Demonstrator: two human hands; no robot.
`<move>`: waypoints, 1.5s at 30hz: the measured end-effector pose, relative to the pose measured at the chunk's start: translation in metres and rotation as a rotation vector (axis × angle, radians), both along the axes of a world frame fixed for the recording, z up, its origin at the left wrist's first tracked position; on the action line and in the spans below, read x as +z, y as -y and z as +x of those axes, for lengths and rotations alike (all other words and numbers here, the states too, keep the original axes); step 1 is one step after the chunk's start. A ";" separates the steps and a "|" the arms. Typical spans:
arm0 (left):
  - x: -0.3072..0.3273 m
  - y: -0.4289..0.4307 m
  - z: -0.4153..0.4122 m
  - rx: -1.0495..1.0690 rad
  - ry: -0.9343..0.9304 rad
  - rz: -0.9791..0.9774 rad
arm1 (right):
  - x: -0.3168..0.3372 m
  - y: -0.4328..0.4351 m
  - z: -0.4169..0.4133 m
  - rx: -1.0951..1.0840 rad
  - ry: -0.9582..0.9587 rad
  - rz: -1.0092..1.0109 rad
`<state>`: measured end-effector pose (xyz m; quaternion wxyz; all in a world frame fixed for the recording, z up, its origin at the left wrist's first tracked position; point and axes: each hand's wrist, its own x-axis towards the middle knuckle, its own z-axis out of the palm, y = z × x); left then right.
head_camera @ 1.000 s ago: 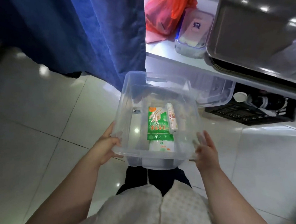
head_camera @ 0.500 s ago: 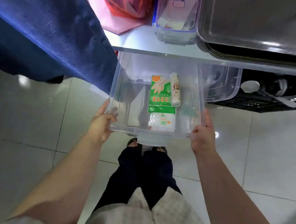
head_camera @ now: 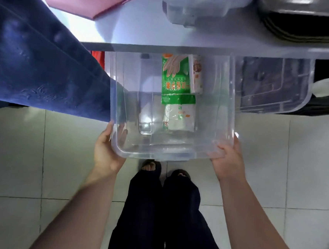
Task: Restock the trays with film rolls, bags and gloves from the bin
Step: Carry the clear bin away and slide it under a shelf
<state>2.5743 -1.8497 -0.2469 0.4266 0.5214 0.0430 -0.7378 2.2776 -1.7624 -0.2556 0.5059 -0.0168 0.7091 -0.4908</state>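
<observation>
I hold a clear plastic bin [head_camera: 212, 150] by its near corners, above the floor in front of a white table. My left hand [head_camera: 106, 149] grips the near left corner and my right hand [head_camera: 226, 159] grips the near right corner. Inside lie a green pack of gloves [head_camera: 175, 80], a film roll [head_camera: 196, 74] beside it on the right, and a white pack of bags [head_camera: 179, 117] nearer to me. The bin's far end is under the table's edge.
The white table [head_camera: 142, 26] carries a lidded clear container [head_camera: 194, 8], a pink sheet [head_camera: 86, 0] and stacked metal trays [head_camera: 304, 23]. A blue cloth [head_camera: 38, 59] hangs at the left. A second clear bin [head_camera: 274, 85] sits under the table at the right. My feet [head_camera: 164, 168] stand on tiled floor.
I have stepped closer to the table with the bin. The bin's far end has gone under the table edge, and the view has tilted further down.
</observation>
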 end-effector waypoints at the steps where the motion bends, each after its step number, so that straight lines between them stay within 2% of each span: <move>1: -0.005 0.000 0.001 0.010 0.008 0.019 | -0.002 -0.004 0.005 -0.044 0.079 -0.033; 4: -0.010 0.007 0.003 0.047 0.040 0.064 | -0.009 -0.002 0.014 -0.119 0.189 -0.079; 10: -0.010 0.058 0.000 -0.061 -0.028 -0.135 | -0.010 0.042 0.011 -0.147 0.136 -0.058; 13: -0.007 0.072 -0.007 -0.136 0.011 -0.129 | -0.006 0.060 0.015 -0.157 0.107 -0.012; 17: 0.016 0.056 -0.011 -0.180 0.247 0.031 | 0.007 0.054 0.018 -0.231 0.139 0.044; 21: 0.052 0.017 -0.015 -0.178 0.532 0.216 | 0.027 0.029 -0.003 -0.360 0.274 -0.058; 23: 0.074 -0.005 -0.032 -0.162 0.733 0.191 | 0.031 0.010 -0.022 -0.410 0.362 -0.133; 25: 0.100 -0.022 -0.061 -0.190 0.866 0.069 | 0.031 -0.010 -0.045 -0.493 0.481 -0.200; 27: 0.124 -0.028 -0.101 -0.273 0.859 -0.091 | 0.031 -0.024 -0.069 -0.602 0.604 -0.211; 29: 0.141 -0.027 -0.146 -0.386 0.725 -0.211 | 0.030 -0.032 -0.089 -0.687 0.717 -0.218; 34: 0.157 0.006 -0.269 -0.700 0.335 -0.212 | 0.020 -0.028 -0.119 -0.703 0.977 -0.273; 41: 0.118 0.052 -0.402 -1.144 0.537 -0.235 | -0.042 0.006 -0.134 -0.682 1.053 -0.200; 45: 0.081 0.069 -0.436 -1.228 0.642 -0.318 | -0.088 0.020 -0.134 -0.642 1.068 -0.178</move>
